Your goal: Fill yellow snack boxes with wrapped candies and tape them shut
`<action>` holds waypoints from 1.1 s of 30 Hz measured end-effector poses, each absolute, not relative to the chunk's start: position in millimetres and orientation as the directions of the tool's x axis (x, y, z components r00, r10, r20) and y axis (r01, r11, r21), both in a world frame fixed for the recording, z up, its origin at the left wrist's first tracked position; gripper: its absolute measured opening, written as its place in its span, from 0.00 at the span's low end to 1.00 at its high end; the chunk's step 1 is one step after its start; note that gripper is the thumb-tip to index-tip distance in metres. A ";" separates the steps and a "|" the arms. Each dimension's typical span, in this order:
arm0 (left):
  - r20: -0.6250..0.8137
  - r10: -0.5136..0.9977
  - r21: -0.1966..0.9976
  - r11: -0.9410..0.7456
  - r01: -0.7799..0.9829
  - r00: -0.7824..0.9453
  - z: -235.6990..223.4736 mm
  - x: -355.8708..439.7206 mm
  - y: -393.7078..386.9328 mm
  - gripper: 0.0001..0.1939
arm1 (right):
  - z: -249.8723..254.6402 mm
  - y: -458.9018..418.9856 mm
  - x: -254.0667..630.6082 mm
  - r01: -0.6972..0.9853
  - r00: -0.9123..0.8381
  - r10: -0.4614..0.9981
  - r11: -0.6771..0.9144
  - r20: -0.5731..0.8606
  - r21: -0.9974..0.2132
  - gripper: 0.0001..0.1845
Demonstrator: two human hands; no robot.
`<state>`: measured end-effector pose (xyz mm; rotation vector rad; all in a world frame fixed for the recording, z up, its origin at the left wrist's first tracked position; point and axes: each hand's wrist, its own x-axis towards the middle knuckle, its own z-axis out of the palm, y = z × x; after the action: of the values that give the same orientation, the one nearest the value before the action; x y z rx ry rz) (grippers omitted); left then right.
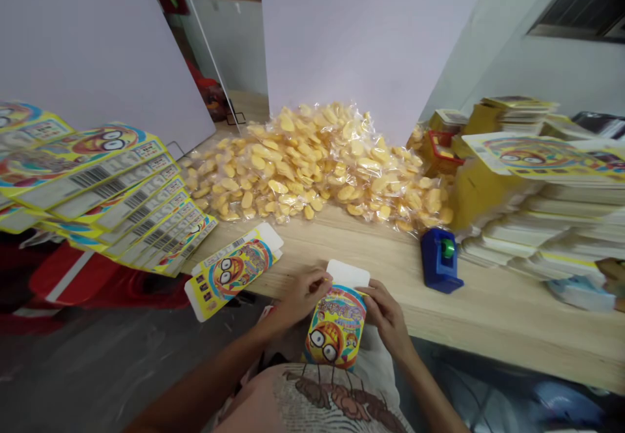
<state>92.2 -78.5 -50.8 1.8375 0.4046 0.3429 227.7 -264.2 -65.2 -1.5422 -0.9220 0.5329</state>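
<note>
A yellow cardboard box point(336, 325) with a cartoon face in glasses is held against my body at the table's front edge, its white flap point(347, 273) raised at the far end. My left hand point(306, 295) is closed at the box's upper left corner, thumb and fingers pinched together. On the other side, my right hand point(387, 316) grips the upper right edge, fingers bent over it. A second box point(235, 269) of the same print lies to the left, jutting over the table edge, its end flaps out.
Clear bags of yellow oval pieces point(312, 166) are heaped across the table's back. Overlapping printed boxes point(122, 192) fan out at left, above red containers point(73, 273). A blue tape dispenser point(439, 260) stands at right, beside tall stacks of flat cartons point(532, 218).
</note>
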 end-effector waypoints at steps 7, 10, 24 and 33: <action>-0.017 0.437 0.993 -0.098 0.066 0.899 -49.4 95.8 -63.2 0.13 | -65.4 -250.7 226.8 -0.060 0.641 0.766 0.103 0.040 -0.993 0.22; -0.018 0.317 0.988 -0.137 0.064 0.948 -42.9 94.4 -56.3 0.14 | -63.8 -251.1 231.6 -0.054 0.562 0.827 0.025 -0.010 -0.998 0.10; -0.093 0.302 0.972 -0.177 0.152 0.949 -16.7 100.0 -49.7 0.09 | -38.0 -241.5 228.5 0.105 0.614 0.787 -0.150 -0.054 -0.983 0.11; -0.005 0.216 0.968 -0.244 0.059 0.976 -17.4 94.0 -51.2 0.09 | -36.0 -247.6 225.9 0.185 0.592 0.800 -0.020 0.095 -0.983 0.08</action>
<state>94.0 -51.2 -17.4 1.8157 0.2022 0.1494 225.9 -247.6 -36.0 -1.5467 -0.8593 0.6017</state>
